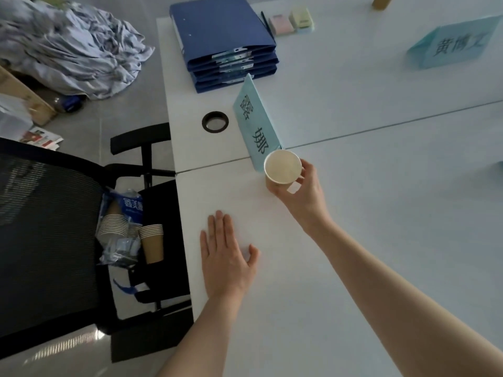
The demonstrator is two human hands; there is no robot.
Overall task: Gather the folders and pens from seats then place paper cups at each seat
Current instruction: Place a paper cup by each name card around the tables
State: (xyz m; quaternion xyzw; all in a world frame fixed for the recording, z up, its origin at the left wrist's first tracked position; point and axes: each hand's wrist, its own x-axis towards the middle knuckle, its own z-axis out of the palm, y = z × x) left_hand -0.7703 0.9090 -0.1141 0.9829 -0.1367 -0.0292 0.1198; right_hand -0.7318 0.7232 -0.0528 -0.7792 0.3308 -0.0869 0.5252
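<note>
My right hand [302, 194] is shut on a brown paper cup [281, 170], upright with its white inside showing, right beside the near end of a light blue name card [253, 118] on the white table [353, 213]. My left hand [226, 251] lies flat and open on the table near its left edge. A stack of blue folders [223, 36] sits at the far left end of the table, a dark pen [265, 21] just to its right. More paper cups [151, 240] stand stacked beside a torn plastic bag [119, 227] on the black chair [54, 227].
A second name card [454, 44] stands at the far right. Pastel sticky-note pads [291, 21] lie behind the folders. A round cable hole [215, 121] is near the table's left edge. Crumpled cloth [68, 47] is heaped on the floor at the far left.
</note>
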